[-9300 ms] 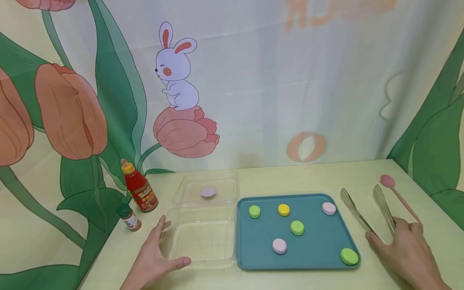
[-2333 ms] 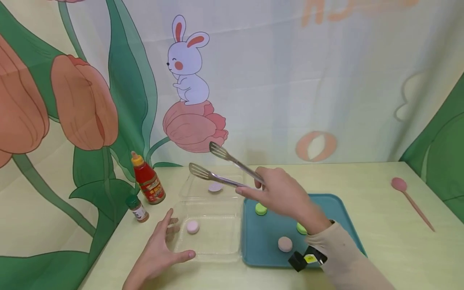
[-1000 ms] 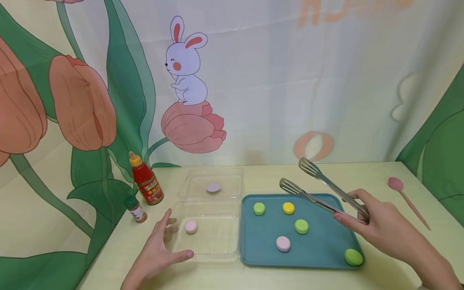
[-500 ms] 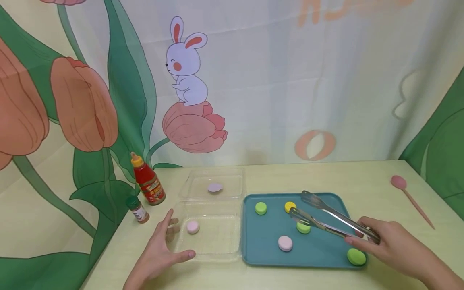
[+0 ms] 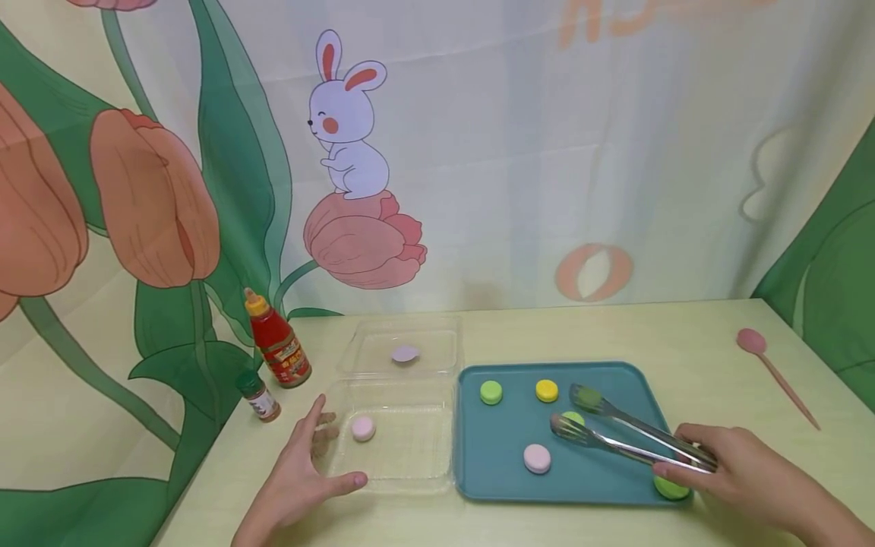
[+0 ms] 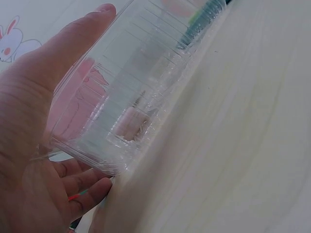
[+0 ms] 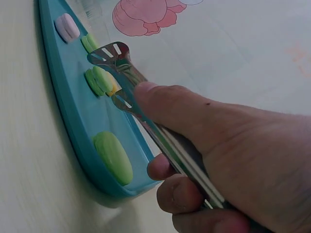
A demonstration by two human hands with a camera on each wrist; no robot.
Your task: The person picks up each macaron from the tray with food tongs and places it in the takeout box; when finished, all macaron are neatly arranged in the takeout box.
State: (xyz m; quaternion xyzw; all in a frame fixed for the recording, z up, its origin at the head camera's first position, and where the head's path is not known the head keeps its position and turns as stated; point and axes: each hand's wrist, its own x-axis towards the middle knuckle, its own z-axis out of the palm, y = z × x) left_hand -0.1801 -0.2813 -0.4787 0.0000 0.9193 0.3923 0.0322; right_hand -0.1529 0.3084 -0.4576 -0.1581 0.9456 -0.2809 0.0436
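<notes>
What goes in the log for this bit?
right hand grips tongs | tongs straddle green macaron on tray | left hand steadies clear box

1. The left hand [image 5: 301,479] lay flat, palm down, at about 7 o'clock in the head view, fingers straight and pointing toward 1 o'clock, thumb spread out toward 3 o'clock.
2. The right hand [image 5: 734,467] entered from 4 o'clock, fingers and thumb curled in a grip, knuckles up, forearm trailing off toward 5 o'clock.
</notes>
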